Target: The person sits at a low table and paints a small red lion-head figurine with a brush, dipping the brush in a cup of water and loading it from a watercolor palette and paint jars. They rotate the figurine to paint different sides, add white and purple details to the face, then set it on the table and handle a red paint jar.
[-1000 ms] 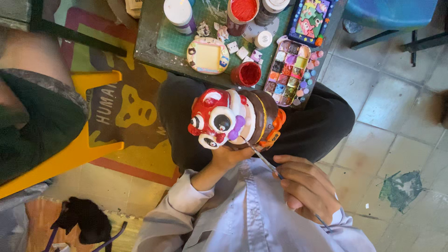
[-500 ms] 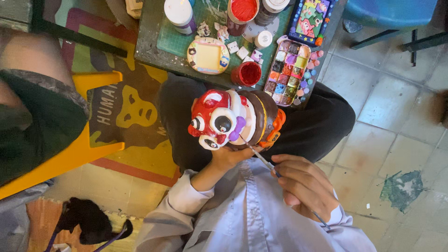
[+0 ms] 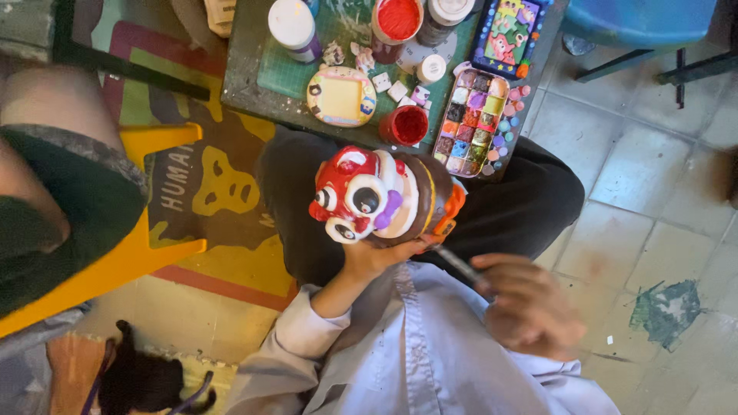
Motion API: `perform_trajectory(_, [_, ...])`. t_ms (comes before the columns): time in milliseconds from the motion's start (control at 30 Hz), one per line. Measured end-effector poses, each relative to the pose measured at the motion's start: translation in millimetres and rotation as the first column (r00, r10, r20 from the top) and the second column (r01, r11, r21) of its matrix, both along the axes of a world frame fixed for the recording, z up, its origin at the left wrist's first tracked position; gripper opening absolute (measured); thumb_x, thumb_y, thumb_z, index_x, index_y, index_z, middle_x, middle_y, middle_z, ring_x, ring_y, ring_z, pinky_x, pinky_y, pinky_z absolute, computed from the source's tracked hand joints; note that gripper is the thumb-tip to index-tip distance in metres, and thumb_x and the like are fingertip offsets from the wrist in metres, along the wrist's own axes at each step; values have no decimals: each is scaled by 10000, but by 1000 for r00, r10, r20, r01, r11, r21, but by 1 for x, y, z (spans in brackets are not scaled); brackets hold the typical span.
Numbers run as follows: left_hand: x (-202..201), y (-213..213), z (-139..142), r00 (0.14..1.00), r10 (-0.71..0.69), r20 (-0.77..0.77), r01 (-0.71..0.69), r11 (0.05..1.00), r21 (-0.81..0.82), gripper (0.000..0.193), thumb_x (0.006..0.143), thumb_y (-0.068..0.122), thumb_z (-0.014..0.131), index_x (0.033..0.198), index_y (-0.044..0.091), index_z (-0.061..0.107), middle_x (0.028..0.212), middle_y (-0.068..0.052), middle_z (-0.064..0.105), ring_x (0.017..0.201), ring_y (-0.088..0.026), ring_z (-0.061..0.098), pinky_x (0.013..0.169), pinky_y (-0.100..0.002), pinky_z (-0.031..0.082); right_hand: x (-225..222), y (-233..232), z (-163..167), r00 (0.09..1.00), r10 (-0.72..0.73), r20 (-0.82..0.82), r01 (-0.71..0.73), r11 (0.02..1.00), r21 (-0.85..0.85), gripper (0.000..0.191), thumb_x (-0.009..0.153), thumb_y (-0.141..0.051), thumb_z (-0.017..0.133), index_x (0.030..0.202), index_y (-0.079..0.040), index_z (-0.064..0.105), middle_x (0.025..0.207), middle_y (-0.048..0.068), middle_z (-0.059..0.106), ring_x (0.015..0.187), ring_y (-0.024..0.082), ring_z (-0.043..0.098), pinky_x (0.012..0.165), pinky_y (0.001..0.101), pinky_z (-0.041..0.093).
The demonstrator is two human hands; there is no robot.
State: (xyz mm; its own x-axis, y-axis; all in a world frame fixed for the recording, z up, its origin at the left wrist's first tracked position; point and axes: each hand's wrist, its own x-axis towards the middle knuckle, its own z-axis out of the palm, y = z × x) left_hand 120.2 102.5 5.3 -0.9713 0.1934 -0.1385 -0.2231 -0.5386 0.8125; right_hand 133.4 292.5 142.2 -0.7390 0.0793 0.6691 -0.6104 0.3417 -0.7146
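Note:
My left hand (image 3: 378,259) holds up a painted figurine (image 3: 382,196) from below; it is red, white and brown with big round eyes and an orange part at its right side. My right hand (image 3: 530,303) grips a thin paintbrush (image 3: 459,263), whose tip points at the figurine's lower right edge. The hand is blurred. Both hands are over my lap, above my black trousers and pale shirt.
A low table (image 3: 254,84) ahead holds a paint palette (image 3: 477,119) with several colour wells, an open red paint pot (image 3: 406,124), a larger red jar (image 3: 396,21), white-lidded bottles (image 3: 292,24) and a small yellow frame piece (image 3: 341,95). Another person sits left on an orange stool (image 3: 131,253). Blue chair (image 3: 638,23) at top right.
My right hand has shifted slightly right and down with the brush and looks blurred. The figurine stays held in the same place.

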Motion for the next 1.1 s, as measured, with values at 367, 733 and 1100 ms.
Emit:
perform_trajectory(367, [14, -42, -27, 986, -3, 165, -22, 988, 152, 1194, 665, 35, 913, 1600, 89, 171, 1523, -173, 439, 1413, -331, 497, 1204, -494, 410, -74, 31, -79, 913, -264, 310, 230, 963, 142, 140, 1142, -33, 530, 1065, 60, 601, 914, 173, 702, 784, 264, 699, 717, 330, 575])
perform_trajectory(733, [2, -59, -56, 912, -156, 379, 11, 934, 357, 1088, 649, -37, 804, 1567, 18, 223, 1552, -236, 417, 1478, -421, 420, 1242, -578, 331, -149, -4, -84, 911, -178, 373, -32, 870, 493, 176, 961, 3, 793, 1075, -25, 661, 993, 108, 691, 889, 298, 672, 784, 399, 531])
perform_trajectory(1100, [-17, -67, -70, 905, -279, 321, 164, 925, 342, 1098, 676, 28, 905, 1574, 34, 273, 1501, -149, 480, 1434, -311, 487, 1235, -478, 386, -169, -15, -101, 918, -169, 360, -88, 796, 598, 206, 907, -5, 824, 1075, -10, 705, 1013, 108, 714, 855, 282, 671, 744, 398, 547])
